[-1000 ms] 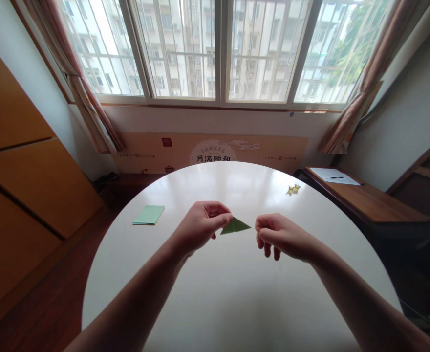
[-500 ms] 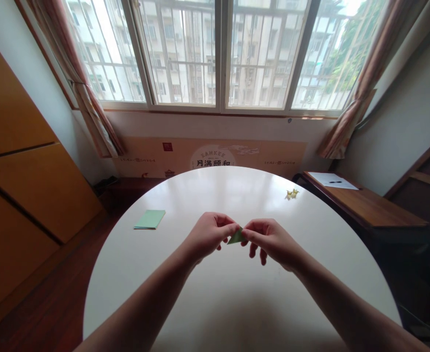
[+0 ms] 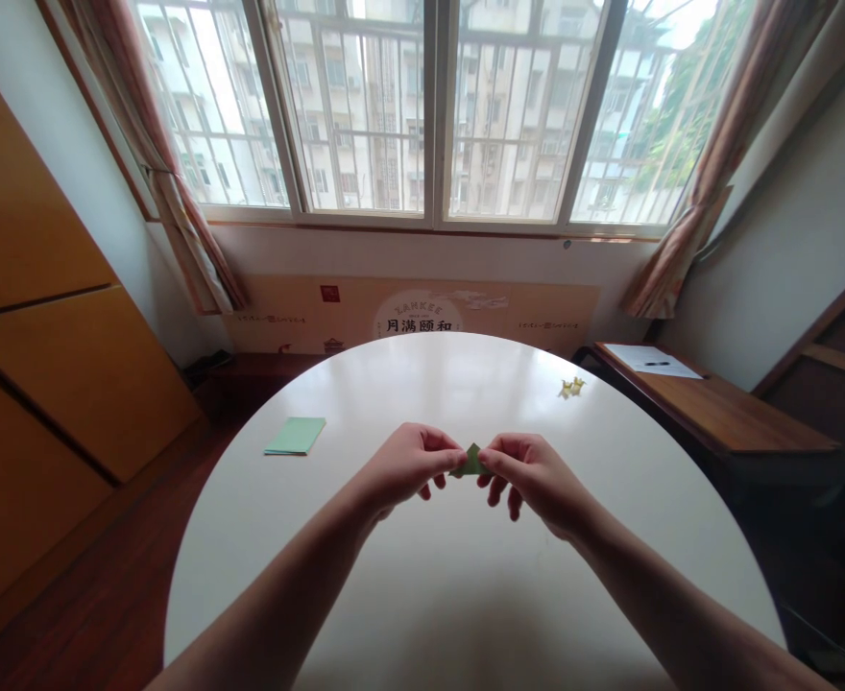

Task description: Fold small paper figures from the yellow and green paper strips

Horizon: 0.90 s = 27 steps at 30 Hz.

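Observation:
A small folded piece of green paper [image 3: 472, 462] is held above the white round table [image 3: 422, 595], with one pointed corner facing up. My left hand [image 3: 415, 465] pinches its left end between thumb and fingers. On the other end, my right hand [image 3: 523, 468] grips the paper the same way, its lower fingers hanging loosely beneath. Fingertips cover both ends, so the full shape of the folds is hidden.
A stack of light green paper sheets [image 3: 296, 436] lies at the table's left. Small yellowish folded figures [image 3: 571, 388] sit near the right rim. Beyond, a wooden side table [image 3: 746, 413] carries a white sheet [image 3: 639, 360] and a pen [image 3: 657, 364].
The green paper has turned between my fingers: its point now faces upward, where before it slanted down to the left. My left fingers have shifted along its left side. The view has tilted slightly.

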Each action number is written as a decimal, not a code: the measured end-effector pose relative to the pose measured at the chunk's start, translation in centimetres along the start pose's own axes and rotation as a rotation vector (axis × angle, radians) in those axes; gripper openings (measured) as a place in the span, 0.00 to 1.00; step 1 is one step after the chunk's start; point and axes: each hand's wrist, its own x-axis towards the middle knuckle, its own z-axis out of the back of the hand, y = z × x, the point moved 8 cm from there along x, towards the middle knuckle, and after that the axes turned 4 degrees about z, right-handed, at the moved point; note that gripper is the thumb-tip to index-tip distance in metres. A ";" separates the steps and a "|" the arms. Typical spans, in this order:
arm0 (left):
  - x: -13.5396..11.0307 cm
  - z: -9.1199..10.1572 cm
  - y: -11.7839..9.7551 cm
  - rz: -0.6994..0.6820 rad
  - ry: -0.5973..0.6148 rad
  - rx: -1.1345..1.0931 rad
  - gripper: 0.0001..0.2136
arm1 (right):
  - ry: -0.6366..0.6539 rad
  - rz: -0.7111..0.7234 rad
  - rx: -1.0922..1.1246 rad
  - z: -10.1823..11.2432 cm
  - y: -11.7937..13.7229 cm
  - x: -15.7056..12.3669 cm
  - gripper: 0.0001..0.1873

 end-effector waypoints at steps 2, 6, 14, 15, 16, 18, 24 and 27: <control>0.0 -0.1 0.0 0.006 0.018 -0.001 0.11 | 0.004 -0.002 0.000 0.0 -0.1 0.0 0.18; 0.0 -0.3 0.1 0.030 0.053 -0.022 0.10 | 0.014 -0.020 0.006 -0.1 -0.1 -0.1 0.17; 0.0 -0.7 0.7 0.085 0.109 -0.064 0.14 | 0.021 -0.080 0.020 -0.2 -0.4 -0.1 0.16; 0.0 -0.6 0.6 0.071 0.098 -0.063 0.14 | 0.026 -0.082 0.017 -0.3 -0.4 -0.1 0.15; 0.1 -0.6 0.6 0.056 0.083 -0.061 0.14 | 0.033 -0.081 0.012 -0.3 -0.5 -0.1 0.15; 0.3 -0.4 0.7 0.029 0.057 -0.054 0.14 | 0.052 -0.077 -0.002 -0.5 -0.5 -0.1 0.14; 0.5 -0.1 0.4 -0.043 0.011 -0.002 0.09 | 0.085 -0.016 -0.098 -0.9 -0.1 -0.2 0.14; 0.4 0.0 0.2 -0.079 -0.021 0.006 0.08 | 0.061 0.051 -0.145 -0.6 0.6 0.0 0.13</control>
